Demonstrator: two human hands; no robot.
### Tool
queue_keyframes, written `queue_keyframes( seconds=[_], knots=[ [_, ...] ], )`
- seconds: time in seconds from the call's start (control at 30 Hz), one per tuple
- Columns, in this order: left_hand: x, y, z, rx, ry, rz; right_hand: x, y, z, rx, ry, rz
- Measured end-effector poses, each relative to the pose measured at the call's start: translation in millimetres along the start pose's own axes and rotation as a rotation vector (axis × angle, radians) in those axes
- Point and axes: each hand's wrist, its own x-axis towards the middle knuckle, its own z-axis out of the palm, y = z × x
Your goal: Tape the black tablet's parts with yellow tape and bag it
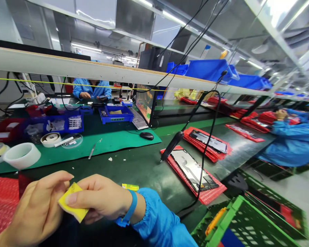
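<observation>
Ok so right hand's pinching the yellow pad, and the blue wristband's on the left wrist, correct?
Wrong wrist: in the head view the right hand wears the blue wristband, not the left hand. The rest holds: the right hand is pinching the yellow pad.

Pretty bright in here, honestly. White ceiling tubes [173, 17] run overhead and the top right corner is just blown out with glare. The counter [243, 152] picks up a pale sheen on the right, but it drops to near black below the right hand [100, 200]. Everything stretches toward the edges, the shelf [110, 71] looks tilted, and the worker in blue [293, 140] is smeary soft.
</observation>
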Motion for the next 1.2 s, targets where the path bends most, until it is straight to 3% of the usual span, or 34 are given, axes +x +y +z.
queue_keyframes(
  seconds=[0.1,0.2,0.33,0.43,0.53,0.67,0.87,1.03,1.2],
  knots=[
    [8,12,-0.7,-0.002,0.019,-0.027,0,0,-3,0.028,-0.046,-0.005],
    [16,22,-1.4,-0.024,-0.002,0.086,0,2,-3,0.056,-0.066,-0.028],
    [25,25,-3.4,0.035,0.041,0.035,-7,5,-2,-0.043,-0.052,-0.069],
    [31,24,-5.7,0.086,0.08,-0.025,-14,4,-5,-0.231,0.034,-0.118],
    [33,25,-7.5,0.099,0.067,-0.017,-16,3,-8,-0.232,0.156,-0.228],
    [33,26,-8.8,0.1,0.062,0.002,-11,5,-7,-0.283,0.205,-0.302],
    [34,31,-6.0,0.12,0.051,0.059,-7,14,-4,-0.397,0.17,-0.283],
    [30,44,2.7,0.122,-0.007,0.17,-6,18,-2,-0.352,0.198,-0.314],
    [25,48,0.6,0.097,-0.017,0.193,-6,17,0,-0.236,0.127,-0.181]
  ],
)
